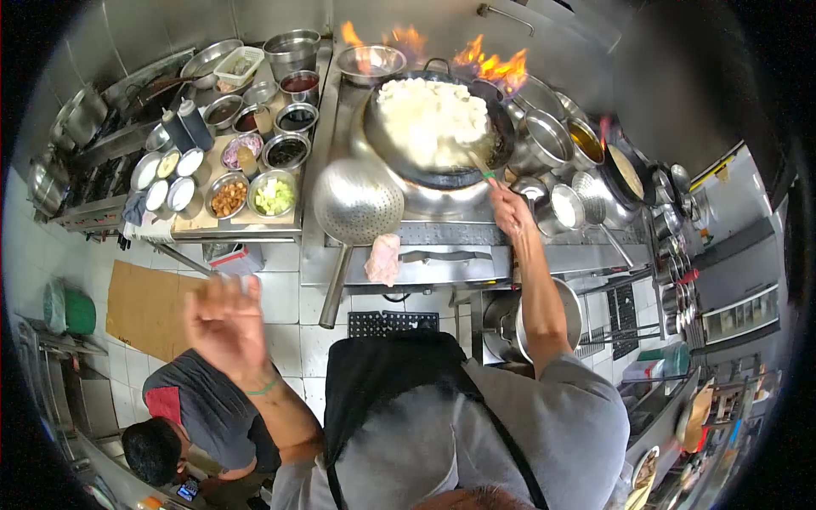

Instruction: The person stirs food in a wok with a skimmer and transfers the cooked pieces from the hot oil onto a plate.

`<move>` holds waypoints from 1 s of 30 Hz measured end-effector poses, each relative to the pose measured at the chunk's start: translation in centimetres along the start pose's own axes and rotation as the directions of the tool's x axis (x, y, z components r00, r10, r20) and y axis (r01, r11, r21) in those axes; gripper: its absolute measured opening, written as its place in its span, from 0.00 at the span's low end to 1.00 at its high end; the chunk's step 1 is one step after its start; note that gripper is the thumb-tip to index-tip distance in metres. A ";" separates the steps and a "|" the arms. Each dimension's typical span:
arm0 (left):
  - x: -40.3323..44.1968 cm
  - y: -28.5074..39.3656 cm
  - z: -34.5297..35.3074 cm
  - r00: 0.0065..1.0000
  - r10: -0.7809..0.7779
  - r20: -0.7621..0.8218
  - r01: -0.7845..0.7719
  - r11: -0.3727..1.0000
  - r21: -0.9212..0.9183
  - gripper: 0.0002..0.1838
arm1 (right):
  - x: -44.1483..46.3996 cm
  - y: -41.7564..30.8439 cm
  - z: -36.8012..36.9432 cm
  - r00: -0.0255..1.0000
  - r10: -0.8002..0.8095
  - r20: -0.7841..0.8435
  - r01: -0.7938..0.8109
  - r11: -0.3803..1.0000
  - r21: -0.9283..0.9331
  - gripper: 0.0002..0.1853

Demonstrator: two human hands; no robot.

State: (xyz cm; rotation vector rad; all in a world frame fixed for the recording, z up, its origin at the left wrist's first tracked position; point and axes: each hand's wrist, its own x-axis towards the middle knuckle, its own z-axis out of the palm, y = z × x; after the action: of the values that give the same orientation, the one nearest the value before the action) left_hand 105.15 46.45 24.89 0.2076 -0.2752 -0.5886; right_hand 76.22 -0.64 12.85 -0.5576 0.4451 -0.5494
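My right hand (512, 211) is closed around the handle of a long-handled cooking utensil (482, 167), which has a green band near my fingers. Its far end reaches into a large dark wok (503, 127), where the pale food hides its head. White, chunky food (433, 115) is heaped in the wok, hazy with steam and glare. My left hand (225, 327) is raised in the air to the left of the stove, holding nothing, its fingers apart from the thumb and slightly blurred. Between my hands, a perforated metal strainer (359, 202) lies at the stove's front, beside a pinkish cloth (384, 259).
Flames (497, 66) rise behind the wok. Left of it, a counter holds bowls of chopped greens (272, 195), browned cubes (228, 200), sauces and squeeze bottles (195, 123). Metal pots (544, 140) crowd the right side. Another person (208, 404) bends low at my left, near a phone.
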 end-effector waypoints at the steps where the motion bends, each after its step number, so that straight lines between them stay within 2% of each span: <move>1: -0.8 -0.8 -2.6 0.991 -0.018 -0.135 0.024 0.999 0.039 0.17 | -1.0 0.1 0.3 1.000 -0.017 -0.015 0.016 0.999 -0.037 0.14; 3: -2.7 -2.5 -7.7 0.970 -0.007 -0.243 0.095 0.930 0.354 0.17 | -2.1 0.4 0.7 0.998 -0.046 -0.034 0.042 0.994 -0.097 0.12; 4: -4.0 -3.1 -11.0 0.929 -0.015 -0.370 0.193 0.872 0.449 0.17 | -2.6 0.4 0.9 0.998 -0.059 -0.035 0.054 0.991 -0.126 0.12; 7: -8.6 -4.0 -19.8 0.767 -0.007 -0.642 0.502 0.631 0.592 0.16 | -3.7 -0.2 2.8 0.989 -0.129 -0.075 0.101 0.949 -0.298 0.16; 9: -11.6 -4.1 -27.4 0.701 -0.057 -0.711 0.596 0.595 0.539 0.16 | -3.8 -0.3 4.4 0.971 -0.186 -0.149 0.110 0.904 -0.414 0.20; 10: -12.7 -4.1 -29.0 0.687 -0.052 -0.725 0.648 0.495 0.579 0.16 | -3.5 -0.4 4.9 0.966 -0.200 -0.165 0.103 0.881 -0.462 0.21; 13: -14.6 -3.7 -34.2 0.673 -0.127 -0.728 0.716 0.360 0.599 0.17 | -2.9 -0.2 6.4 0.951 -0.240 -0.194 0.083 0.805 -0.588 0.25; 16: -16.0 -3.4 -38.7 0.690 -0.090 -0.718 0.705 0.307 0.639 0.17 | -2.6 0.6 8.1 0.935 -0.285 -0.212 0.069 0.731 -0.679 0.28; 19: -16.8 -3.6 -39.4 0.661 0.026 -0.750 0.703 0.327 0.632 0.16 | -2.6 1.5 9.8 0.911 -0.342 -0.231 0.036 0.624 -0.781 0.31; 22: -18.0 -4.0 -40.1 0.562 0.048 -0.826 0.773 0.325 0.545 0.15 | -2.7 2.8 10.6 0.895 -0.393 -0.211 -0.006 0.463 -0.887 0.32; 27: -22.9 -3.4 -43.5 0.501 -0.056 -0.864 0.846 0.241 0.475 0.13 | -2.7 4.0 10.0 0.874 -0.482 -0.059 0.012 0.144 -0.990 0.30; 30: -26.5 -2.4 -45.7 0.501 -0.138 -0.854 0.857 0.214 0.468 0.12 | -3.8 4.1 11.3 0.861 -0.506 -0.054 0.032 0.161 -0.986 0.29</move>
State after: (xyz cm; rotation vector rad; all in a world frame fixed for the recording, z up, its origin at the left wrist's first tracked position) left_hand 97.09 64.81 -24.04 1.6710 0.2906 -1.0246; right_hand 80.80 8.68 19.92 -1.8833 1.1249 -0.7004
